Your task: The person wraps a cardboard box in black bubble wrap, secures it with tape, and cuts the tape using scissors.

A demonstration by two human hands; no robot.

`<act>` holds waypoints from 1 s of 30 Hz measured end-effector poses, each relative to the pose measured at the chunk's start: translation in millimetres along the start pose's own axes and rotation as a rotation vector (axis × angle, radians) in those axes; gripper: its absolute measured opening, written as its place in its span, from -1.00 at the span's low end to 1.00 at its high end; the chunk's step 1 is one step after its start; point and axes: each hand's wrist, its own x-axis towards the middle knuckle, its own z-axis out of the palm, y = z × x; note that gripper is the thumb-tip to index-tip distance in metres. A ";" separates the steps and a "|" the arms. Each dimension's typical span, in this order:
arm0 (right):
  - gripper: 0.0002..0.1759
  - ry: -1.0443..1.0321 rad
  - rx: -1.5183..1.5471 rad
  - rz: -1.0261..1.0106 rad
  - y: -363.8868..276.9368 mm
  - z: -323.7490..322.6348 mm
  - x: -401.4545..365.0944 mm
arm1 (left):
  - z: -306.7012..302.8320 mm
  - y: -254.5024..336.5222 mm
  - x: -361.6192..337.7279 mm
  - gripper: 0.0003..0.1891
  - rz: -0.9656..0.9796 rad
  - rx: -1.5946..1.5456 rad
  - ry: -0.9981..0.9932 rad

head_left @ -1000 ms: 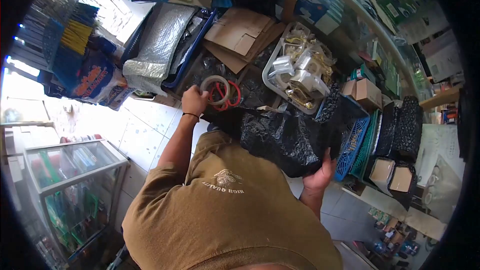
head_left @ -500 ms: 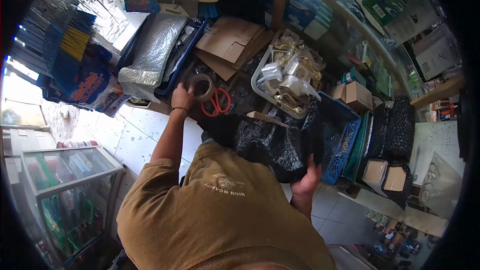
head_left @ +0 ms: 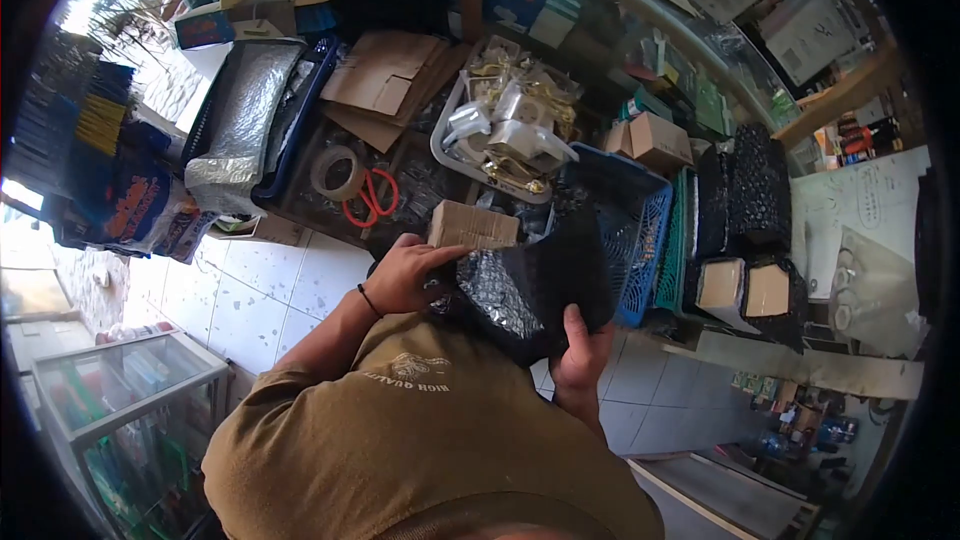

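A cardboard box (head_left: 474,225) sits partly inside black bubble wrap (head_left: 500,295), close against my body. My left hand (head_left: 402,275) is closed at the left edge of the wrap, its index finger stretched along the lower side of the box. My right hand (head_left: 582,352) grips the right side of the wrap, thumb on top and the other fingers hidden beneath. Beyond my left hand, a roll of tape (head_left: 323,177) lies on the bench, touching or nearly touching red-handled scissors (head_left: 372,202).
A white tray (head_left: 447,158) heaped with gold-coloured fittings stands behind the box. Flat cardboard pieces (head_left: 375,75) and a blue basket of silvery bubble wrap (head_left: 240,100) are to the left. Rightward stand a blue basket (head_left: 650,240) and black-wrapped boxes (head_left: 750,190). A glass cabinet (head_left: 140,380) is lower left.
My left hand has left the tape roll and come back to the wrapped box. The roll stays on the bench by the scissors. My right hand keeps its hold, and the wrap's flap stands higher.
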 end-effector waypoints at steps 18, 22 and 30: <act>-0.58 -0.248 -0.018 -0.105 25.5 -32.2 7.8 | 53.6 -44.1 -123.8 -0.55 -0.651 0.503 0.044; -0.77 -0.466 -0.571 -0.434 36.4 -6.0 7.5 | 4.9 -11.8 -97.4 -0.11 -0.362 0.303 0.013; -0.74 -0.451 -0.641 -0.211 74.7 49.4 -3.8 | -16.5 -13.8 -41.3 -0.79 -0.293 -0.327 0.239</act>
